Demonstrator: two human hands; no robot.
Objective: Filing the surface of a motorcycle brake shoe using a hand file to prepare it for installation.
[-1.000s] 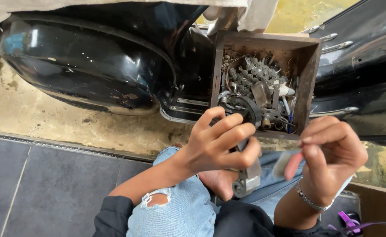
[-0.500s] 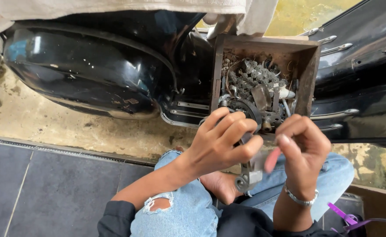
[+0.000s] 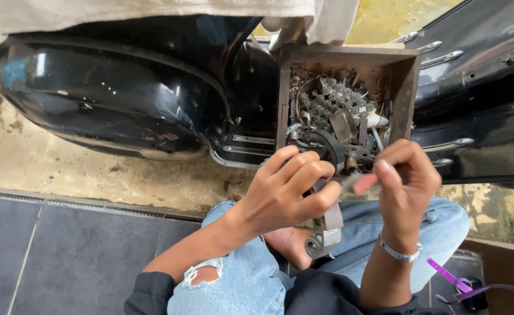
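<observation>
My left hand (image 3: 289,192) is closed around a curved grey metal part with a dark lining (image 3: 326,230), holding it upright over my lap. My right hand (image 3: 406,181) grips a small brush with a pink handle (image 3: 362,183); its bristles touch the upper end of the metal part, just right of my left fingers. Both hands hover directly in front of an open wooden box (image 3: 406,81) filled with several metal parts, a chain and sprockets (image 3: 338,111). I sit in torn blue jeans (image 3: 233,280), and a silver bracelet (image 3: 400,254) is on my right wrist.
A black scooter body panel (image 3: 111,99) lies left of the box and another black panel (image 3: 484,87) to its right. The ground under them is stained concrete (image 3: 93,175); grey tiles (image 3: 52,256) are nearer me. A purple-handled tool (image 3: 458,286) lies at lower right.
My right hand has moved left and up, bringing the pink brush to the metal part. My left hand has kept hold of the part, shifting slightly.
</observation>
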